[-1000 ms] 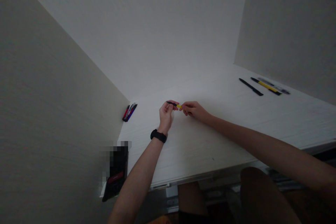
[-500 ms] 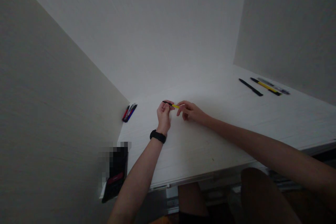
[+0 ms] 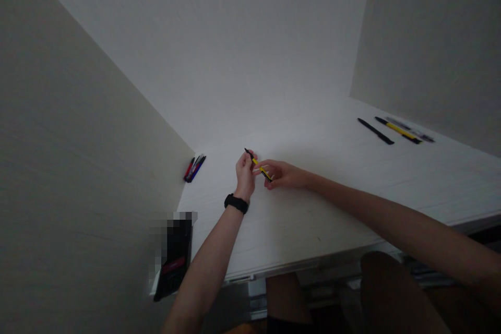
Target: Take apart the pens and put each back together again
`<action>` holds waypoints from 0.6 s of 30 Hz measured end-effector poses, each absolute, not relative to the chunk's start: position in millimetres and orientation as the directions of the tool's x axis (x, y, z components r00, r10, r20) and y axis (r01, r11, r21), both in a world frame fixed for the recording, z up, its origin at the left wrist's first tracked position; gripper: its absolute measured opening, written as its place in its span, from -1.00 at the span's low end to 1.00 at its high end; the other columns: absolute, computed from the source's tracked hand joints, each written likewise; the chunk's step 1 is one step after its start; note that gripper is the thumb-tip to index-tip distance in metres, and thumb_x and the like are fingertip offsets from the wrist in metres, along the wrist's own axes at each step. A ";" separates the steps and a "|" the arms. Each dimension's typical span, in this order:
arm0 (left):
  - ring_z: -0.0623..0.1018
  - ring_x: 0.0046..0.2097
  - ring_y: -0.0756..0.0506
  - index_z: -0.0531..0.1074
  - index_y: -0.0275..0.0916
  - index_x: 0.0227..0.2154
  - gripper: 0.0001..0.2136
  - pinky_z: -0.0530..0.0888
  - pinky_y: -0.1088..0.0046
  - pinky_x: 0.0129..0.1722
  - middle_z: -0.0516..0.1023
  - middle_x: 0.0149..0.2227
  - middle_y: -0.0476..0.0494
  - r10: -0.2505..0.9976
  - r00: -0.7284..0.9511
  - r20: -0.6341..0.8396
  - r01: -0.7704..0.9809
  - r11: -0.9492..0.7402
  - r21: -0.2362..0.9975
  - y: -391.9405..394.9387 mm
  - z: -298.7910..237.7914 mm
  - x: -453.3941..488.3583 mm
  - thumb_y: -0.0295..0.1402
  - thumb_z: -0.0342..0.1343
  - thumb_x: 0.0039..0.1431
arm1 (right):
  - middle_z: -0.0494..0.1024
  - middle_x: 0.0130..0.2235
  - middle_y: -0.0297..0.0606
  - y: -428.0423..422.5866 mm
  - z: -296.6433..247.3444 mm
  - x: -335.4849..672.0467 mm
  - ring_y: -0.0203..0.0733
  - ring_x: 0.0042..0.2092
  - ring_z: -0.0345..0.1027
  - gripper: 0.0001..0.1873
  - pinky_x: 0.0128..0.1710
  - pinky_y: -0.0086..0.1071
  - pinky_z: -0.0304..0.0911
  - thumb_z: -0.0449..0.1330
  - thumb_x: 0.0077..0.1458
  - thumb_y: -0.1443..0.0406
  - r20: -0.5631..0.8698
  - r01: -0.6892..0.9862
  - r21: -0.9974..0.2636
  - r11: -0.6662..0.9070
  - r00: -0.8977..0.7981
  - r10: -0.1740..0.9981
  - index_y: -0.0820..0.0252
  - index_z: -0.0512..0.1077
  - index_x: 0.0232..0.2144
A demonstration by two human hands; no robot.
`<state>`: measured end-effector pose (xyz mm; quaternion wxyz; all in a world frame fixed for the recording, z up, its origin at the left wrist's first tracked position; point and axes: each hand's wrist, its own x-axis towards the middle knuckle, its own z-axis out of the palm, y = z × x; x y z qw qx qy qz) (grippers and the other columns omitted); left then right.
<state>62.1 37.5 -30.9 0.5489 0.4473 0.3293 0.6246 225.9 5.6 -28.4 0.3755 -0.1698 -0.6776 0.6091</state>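
Yellow-black pen [image 3: 261,169] between left hand [image 3: 245,175], right hand [image 3: 282,175].

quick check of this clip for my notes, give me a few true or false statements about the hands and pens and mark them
1. A black wristband sits on the left wrist. True.
2. The left hand is empty. False: it holds a slim yellow-barrelled pen with a black tip.
3. The right hand touches that pen. True.
4. The red and blue pens lie at the table's right end. False: they lie by the left wall.
5. A black pen lies near a yellow and black pen. True.
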 end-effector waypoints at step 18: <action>0.34 -0.49 0.07 0.41 -0.21 -0.26 -0.66 0.26 0.59 -0.52 0.40 -0.45 0.01 0.961 0.017 0.276 -0.275 -0.261 0.925 37.2 -32.3 63.5 0.00 0.18 0.17 | 0.54 -0.04 -0.24 4.8 -29.1 226.9 -0.37 -0.38 0.41 -0.30 -0.41 -0.47 0.33 0.45 -0.17 0.25 0.282 -0.109 -0.954 0.279 -0.644 0.711 0.09 0.29 0.03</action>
